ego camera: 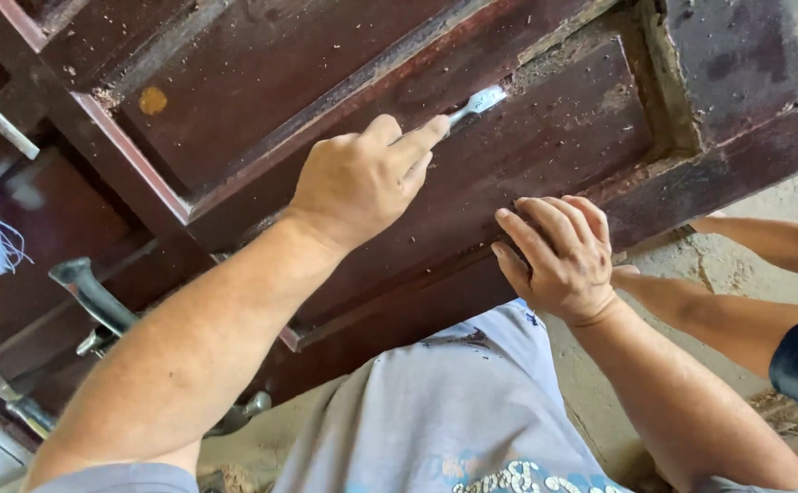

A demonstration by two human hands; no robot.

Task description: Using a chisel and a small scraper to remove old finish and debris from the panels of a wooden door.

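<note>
— What's the setting?

— A dusty concrete floor [764, 196], with a dark red-brown panelled wooden door [262, 64] lying tilted across the view, its finish worn and speckled with chips and sawdust.

— How do the arms sit?

— The left arm reaches up from the lower left, wrist slightly cocked, so the left hand [362, 178] hovers over the door's middle rail. The right arm comes from the lower right, with the right hand [559, 256] bent back at the wrist on the door's near edge.

— Anything hard to see?

— The chisel [477, 102] shows only its bright metal blade; the handle is buried in the left fist. Its tip sits in the groove beside the raised panel. Another person's bare forearms [737, 319] enter from the right, their hands hidden behind the right hand and door.

— And the hands themselves?

— The left is curled around the chisel, forefinger stretched along the blade. The right lies flat, fingers together, pressing the wood and gripping nothing.
</note>
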